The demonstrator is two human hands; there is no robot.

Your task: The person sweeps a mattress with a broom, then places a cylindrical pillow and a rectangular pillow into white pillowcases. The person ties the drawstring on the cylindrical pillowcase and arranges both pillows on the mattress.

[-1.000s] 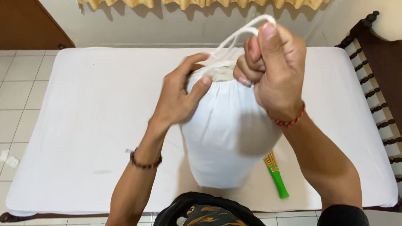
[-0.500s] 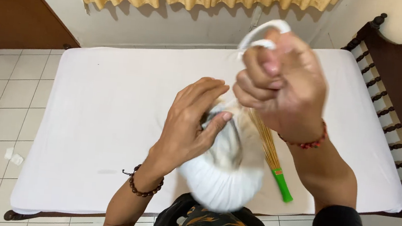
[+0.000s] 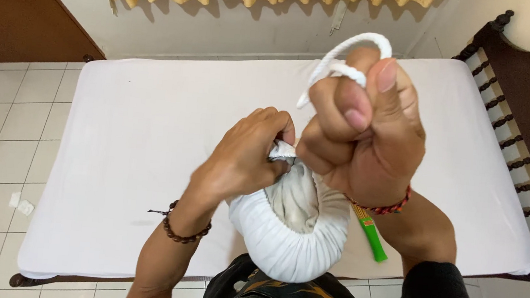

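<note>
White cloth bag [image 3: 288, 242], stuffed round and full, held up over the near edge of the white mattress [image 3: 136, 143], just above the lap. Left hand [image 3: 241, 160] curled shut around the gathered neck of the bag, fingers pinching the bunched cloth at the mouth, where a patch of greyish filling shows. Right hand [image 3: 359, 142] raised close to the camera, clenched in a fist with the white cord [image 3: 344, 63] looped over the fingers and pinned under the thumb. Likely soft and yielding all over, the smooth bulging cloth pointing to pillow-like stuffing; probably light for its bulk, though hard to judge from one view. No stiff part anywhere, so prone to sag and bulge wherever squeezed. Cloth looks smooth, perhaps a little slippery, not fragile. Best grip probably at the gathered neck, where the folds bunch into something firm, or by the cord itself; the round body would call for an arm or both palms around it. Green-handled broom [image 3: 370, 234] lying on the mattress just beside the bag, partly hidden under the right wrist
</note>
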